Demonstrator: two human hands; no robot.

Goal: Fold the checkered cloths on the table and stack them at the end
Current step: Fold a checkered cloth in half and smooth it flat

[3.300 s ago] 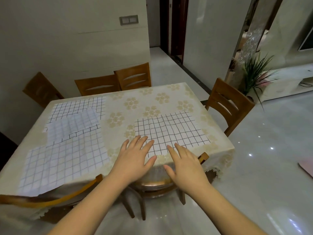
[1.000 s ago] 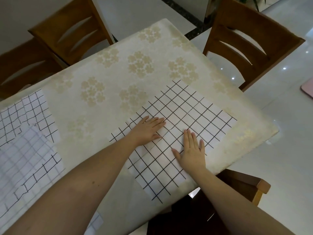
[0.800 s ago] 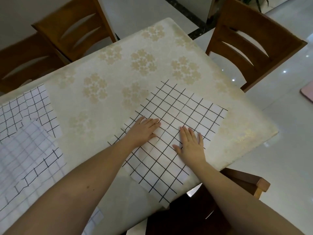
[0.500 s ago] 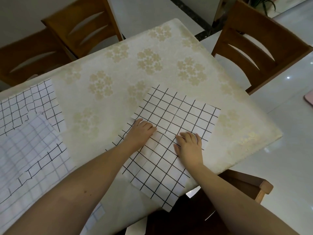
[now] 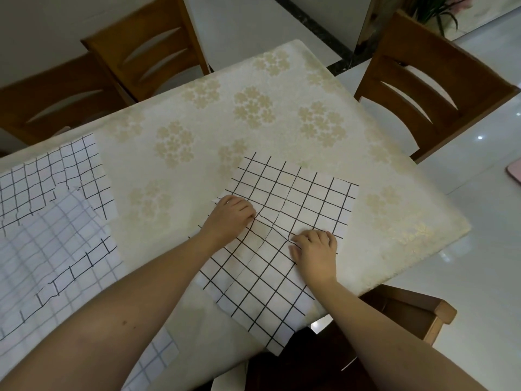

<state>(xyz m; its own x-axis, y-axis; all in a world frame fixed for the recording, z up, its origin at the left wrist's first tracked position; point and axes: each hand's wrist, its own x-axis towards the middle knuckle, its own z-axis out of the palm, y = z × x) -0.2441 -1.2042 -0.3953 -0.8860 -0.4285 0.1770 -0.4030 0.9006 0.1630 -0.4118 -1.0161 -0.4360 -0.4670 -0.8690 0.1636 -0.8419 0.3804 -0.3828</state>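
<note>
- Since a second ago, you have dragged the white cloth with the bold black grid (image 5: 293,238) toward you; its near corner now hangs off the desk (image 5: 282,114) edge.
- Your left hand (image 5: 229,217) and right hand (image 5: 315,251) have gone from flat palms to curled fingers, each grip bunching cloth, wrinkles running between them.
- Whether fabric is truly pinched under either grip, you cannot tell.
- Folding looks about to begin; nothing is folded yet.
- Well left of your left grip, the overlapping pale-grid and black-grid cloths (image 5: 53,221) lie untouched.
</note>
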